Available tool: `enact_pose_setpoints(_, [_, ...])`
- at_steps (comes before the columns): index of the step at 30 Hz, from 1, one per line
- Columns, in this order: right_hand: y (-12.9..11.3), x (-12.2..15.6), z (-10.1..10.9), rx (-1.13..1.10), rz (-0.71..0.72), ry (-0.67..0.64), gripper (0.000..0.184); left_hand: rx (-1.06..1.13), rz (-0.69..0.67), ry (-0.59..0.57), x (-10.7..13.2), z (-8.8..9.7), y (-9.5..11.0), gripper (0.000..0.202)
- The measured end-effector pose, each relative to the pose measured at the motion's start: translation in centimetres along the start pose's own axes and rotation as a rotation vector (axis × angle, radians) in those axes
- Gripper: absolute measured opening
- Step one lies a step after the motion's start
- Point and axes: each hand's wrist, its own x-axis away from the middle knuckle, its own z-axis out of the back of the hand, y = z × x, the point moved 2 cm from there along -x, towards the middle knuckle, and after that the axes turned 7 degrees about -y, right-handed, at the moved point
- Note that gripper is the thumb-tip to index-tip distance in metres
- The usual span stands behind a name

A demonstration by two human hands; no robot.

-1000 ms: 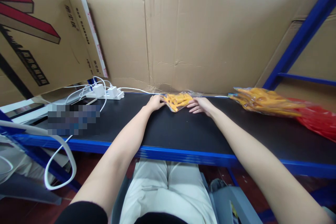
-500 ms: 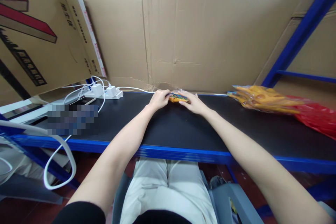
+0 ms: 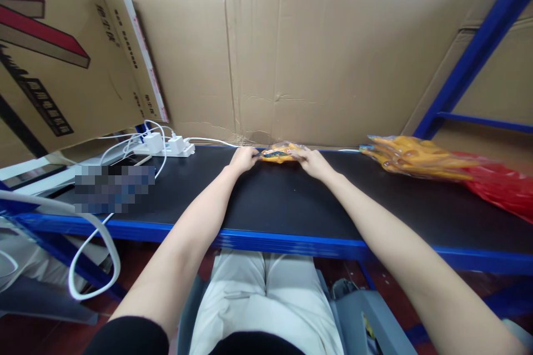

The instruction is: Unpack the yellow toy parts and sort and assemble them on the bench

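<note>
Yellow packet point(image 3: 280, 152) lies at the far edge of the black shelf top point(image 3: 270, 205), at our twelve o'clock, right against the foot of the cardboard sheet point(image 3: 316, 55) that stands behind the shelf. We hold it by its two ends.

Starting at our ten o'clock, a printed carton point(image 3: 50, 61) leans over the left end of the shelf. Below it a white power strip point(image 3: 166, 148) sits with chargers plugged in, and a white cable point(image 3: 94, 258) loops from it down past the blue front rail.

Our left hand point(image 3: 242, 159) comes next. Its forearm runs straight up from about seven o'clock, the wrist is low on the black surface, and the fingers are curled shut on the packet's left end, at the packet's nine o'clock. The packet spans the short gap between our hands.

Our right hand point(image 3: 312, 162) mirrors it, with the arm stretched in from about five o'clock, the knuckles up, and the fingertips pinched on the packet's right end, at its three o'clock.

Farther along, at our two o'clock and well apart from the hands, a bundle of yellow bags point(image 3: 412, 158) lies on the shelf. A red bag point(image 3: 502, 188) touches it at its three o'clock, below the slanting blue upright point(image 3: 470, 61).
</note>
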Motion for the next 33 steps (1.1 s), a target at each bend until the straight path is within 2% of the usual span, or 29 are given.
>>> enact_pose_setpoints(5, [-0.2,0.0,0.6,0.143,-0.035,-0.01,0.023,0.073,0.013,0.162,-0.1,0.6,0.8,0.02])
enact_pose_setpoints(8, [-0.5,0.1,1.1,0.261,-0.095,0.02,0.025,0.383,0.056,0.239,-0.4,0.5,1.2,0.018])
enact_pose_setpoints(12, [-1.3,0.3,1.5,0.371,-0.206,0.091,0.03,0.872,0.158,0.234,-1.0,0.2,1.6,0.02])
enact_pose_setpoints(16, [-1.9,0.5,1.6,0.358,-0.192,0.17,0.028,1.01,0.164,0.249,-1.2,0.4,1.9,0.018])
enact_pose_setpoints(18, [-1.8,0.3,1.4,0.212,-0.162,0.203,0.025,1.022,0.16,0.27,-1.2,0.5,2.0,0.016])
enact_pose_setpoints(23, [-1.1,-0.3,0.7,-0.418,-0.235,0.245,0.025,1.081,0.146,0.283,-1.2,0.8,2.1,0.017])
enact_pose_setpoints(27, [-1.2,-0.4,0.3,-0.806,-0.294,0.277,0.012,1.071,0.078,0.275,-0.9,0.8,1.9,0.027])
enact_pose_setpoints(30, [-1.2,-0.3,0.1,-0.924,-0.314,0.267,0.004,1.003,0.164,0.181,-0.7,0.0,1.2,0.045])
enact_pose_setpoints(33, [-0.9,-0.3,-0.1,-0.928,-0.318,0.232,0.005,0.922,0.295,0.062,-0.5,-0.9,0.3,0.038])
